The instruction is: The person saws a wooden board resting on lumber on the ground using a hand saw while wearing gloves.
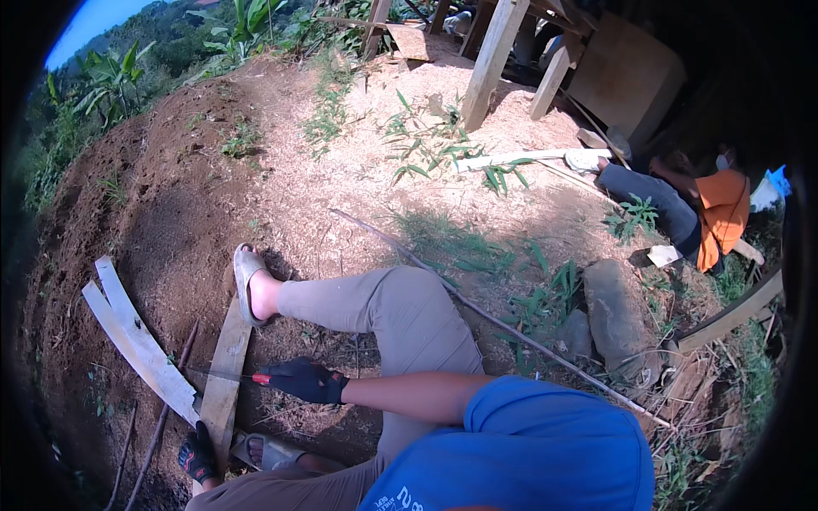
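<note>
Saw (223,375) barely into the plank (227,370); right hand (302,380) clenched on its handle, left hand (197,454) pinning the plank's end. Nearly all cutting left, I'd guess.

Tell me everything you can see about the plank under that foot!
The plank is a flat, narrow strip of pale brown wood, rough and weathered. It lies on the dirt, running away from the person. A sandalled foot presses its far end. The gloved left hand grips its near end, and a thin blade, held by the gloved right hand, crosses its middle.
</note>
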`<state>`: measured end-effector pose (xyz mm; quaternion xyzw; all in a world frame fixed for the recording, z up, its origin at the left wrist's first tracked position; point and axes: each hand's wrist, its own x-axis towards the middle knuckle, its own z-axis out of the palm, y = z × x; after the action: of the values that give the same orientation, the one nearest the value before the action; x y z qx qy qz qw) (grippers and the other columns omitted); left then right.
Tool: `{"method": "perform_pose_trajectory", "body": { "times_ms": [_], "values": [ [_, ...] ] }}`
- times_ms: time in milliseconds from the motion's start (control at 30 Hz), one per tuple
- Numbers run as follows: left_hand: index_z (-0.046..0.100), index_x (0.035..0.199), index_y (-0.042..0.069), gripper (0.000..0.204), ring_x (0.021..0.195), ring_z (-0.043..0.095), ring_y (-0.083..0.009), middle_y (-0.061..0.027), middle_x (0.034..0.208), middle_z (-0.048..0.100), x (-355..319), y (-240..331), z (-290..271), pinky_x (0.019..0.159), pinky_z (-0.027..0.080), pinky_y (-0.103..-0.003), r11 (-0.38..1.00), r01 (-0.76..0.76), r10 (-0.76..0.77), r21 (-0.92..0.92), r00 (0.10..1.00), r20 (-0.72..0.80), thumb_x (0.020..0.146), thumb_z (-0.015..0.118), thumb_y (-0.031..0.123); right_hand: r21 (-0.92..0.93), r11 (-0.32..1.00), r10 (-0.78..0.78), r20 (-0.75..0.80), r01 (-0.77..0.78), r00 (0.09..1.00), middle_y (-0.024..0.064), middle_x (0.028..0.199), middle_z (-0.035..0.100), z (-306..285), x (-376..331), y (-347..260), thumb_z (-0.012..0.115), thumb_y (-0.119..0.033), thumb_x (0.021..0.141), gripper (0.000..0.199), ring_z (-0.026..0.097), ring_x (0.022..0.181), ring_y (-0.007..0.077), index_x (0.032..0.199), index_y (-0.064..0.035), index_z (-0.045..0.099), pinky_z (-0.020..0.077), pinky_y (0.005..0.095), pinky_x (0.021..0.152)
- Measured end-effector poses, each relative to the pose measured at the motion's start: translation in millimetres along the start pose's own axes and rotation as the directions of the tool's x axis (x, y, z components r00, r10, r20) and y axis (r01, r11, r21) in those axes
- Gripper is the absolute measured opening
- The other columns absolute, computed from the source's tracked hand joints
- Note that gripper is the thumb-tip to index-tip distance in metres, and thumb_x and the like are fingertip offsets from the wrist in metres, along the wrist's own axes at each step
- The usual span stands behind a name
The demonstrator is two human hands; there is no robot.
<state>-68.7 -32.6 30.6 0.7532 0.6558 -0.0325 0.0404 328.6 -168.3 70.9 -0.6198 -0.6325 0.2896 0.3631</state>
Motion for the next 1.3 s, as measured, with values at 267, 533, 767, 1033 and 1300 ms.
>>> {"method": "perform_pose_trajectory", "body": {
  "times_ms": [267,533,767,1033,1300],
  "values": [
    [0.079,0.097,0.008,0.067,0.083,0.073,-0.0423,-0.0221,0.088,0.075,-7.4,4.5,16.8,0.074,0.053,-0.057,0.997,-0.072,0.073,0.012,0.994,-0.080,0.111,0.041,0.062,0.128,0.971,0.183,0.156,-0.203,0.971,0.0148,0.107,0.077,-88.9,-73.5,-31.7,0.052,-0.046,0.110,0.049,0.073,0.098,0.0351,0.144,-0.0159,0.069,0.0549,0.0475,0.096],
    [0.079,0.093,0.007,0.068,0.085,0.073,-0.0426,-0.0218,0.090,0.076,4.6,6.1,28.1,0.075,0.053,-0.057,0.999,-0.031,0.031,0.035,1.000,-0.005,0.111,0.041,0.060,-0.083,0.997,-0.001,0.055,0.006,0.998,0.0206,0.108,0.078,-7.2,27.7,-4.6,0.059,-0.044,0.108,0.049,0.076,0.098,0.0378,0.141,-0.0109,0.071,0.0562,0.0515,0.085],
    [0.078,0.093,0.007,0.071,0.085,0.072,-0.0455,-0.0243,0.086,0.075,-9.2,16.1,-4.1,0.073,0.051,-0.059,0.999,0.023,-0.024,-0.045,1.000,-0.017,0.109,0.041,0.066,0.040,0.997,-0.073,-0.005,0.073,0.997,0.0216,0.105,0.075,9.5,-3.7,-3.2,0.060,-0.039,0.105,0.041,0.073,0.095,0.0417,0.134,-0.0110,0.072,0.0550,0.0522,0.084],
    [0.081,0.093,0.008,0.072,0.085,0.075,-0.0430,-0.0226,0.088,0.077,-10.7,15.1,0.5,0.074,0.055,-0.056,0.999,0.037,-0.036,0.008,0.999,-0.031,0.110,0.040,0.065,0.171,0.950,0.240,0.125,-0.260,0.963,0.0159,0.115,0.080,-100.3,-110.1,-10.8,0.060,-0.044,0.108,0.053,0.077,0.105,0.0329,0.154,-0.0165,0.063,0.0583,0.0436,0.097],
    [0.079,0.102,0.009,0.065,0.086,0.075,-0.0419,-0.0209,0.092,0.077,-4.1,7.2,2.8,0.073,0.056,-0.056,0.996,0.033,-0.036,0.078,0.999,0.034,0.113,0.038,0.058,0.067,0.995,0.078,0.035,-0.080,0.996,0.0160,0.109,0.081,-103.0,-82.2,6.3,0.062,-0.044,0.107,0.051,0.078,0.094,0.0286,0.150,-0.0170,0.067,0.0593,0.0423,0.088]
  ]
}}
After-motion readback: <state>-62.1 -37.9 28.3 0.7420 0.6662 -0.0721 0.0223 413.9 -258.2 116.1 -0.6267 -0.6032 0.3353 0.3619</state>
